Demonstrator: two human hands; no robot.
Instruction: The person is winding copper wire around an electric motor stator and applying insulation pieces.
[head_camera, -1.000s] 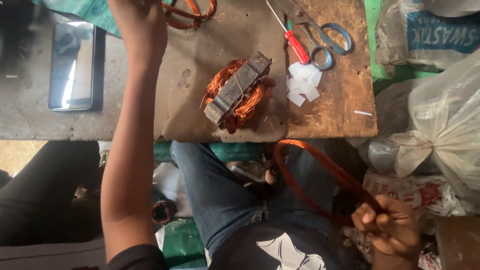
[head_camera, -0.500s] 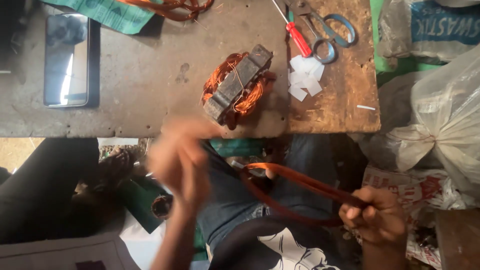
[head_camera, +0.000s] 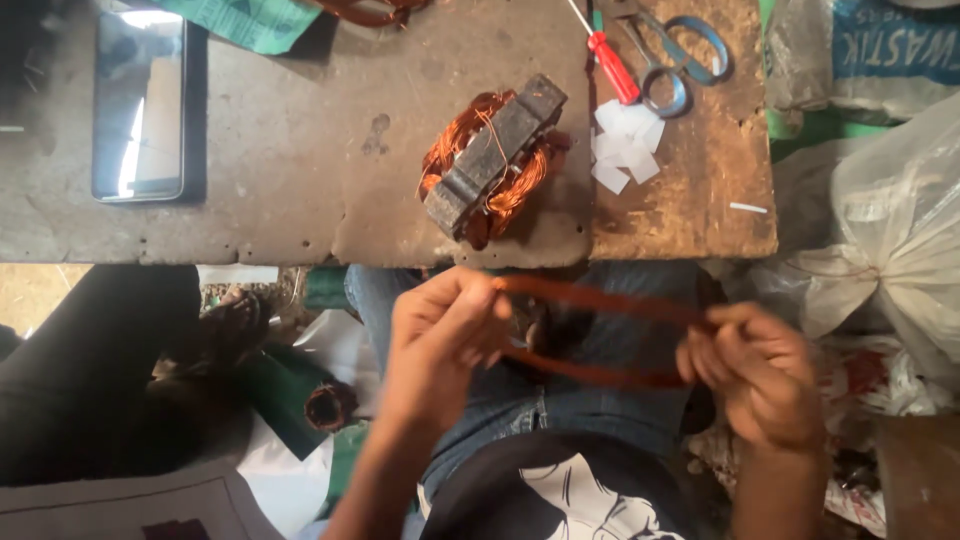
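Note:
A long loop of copper wire (head_camera: 600, 300) is stretched across my lap between both hands. My left hand (head_camera: 440, 335) pinches its left end just below the table edge. My right hand (head_camera: 755, 370) grips its right end. On the worn table (head_camera: 300, 180) above them lies a motor stator (head_camera: 495, 155), a dark metal core wound with orange copper coils, tilted on its side.
A red-handled screwdriver (head_camera: 610, 60), blue-handled scissors (head_camera: 680, 60) and white paper scraps (head_camera: 625, 145) lie at the table's right end. A phone (head_camera: 138, 105) rests at the left. Plastic bags (head_camera: 890, 230) crowd the right; another copper coil (head_camera: 330, 405) lies on the floor.
My left hand came down from the far side of the table and took hold of the loop's left end. My right hand rose, and the loop now stretches flat between both hands.

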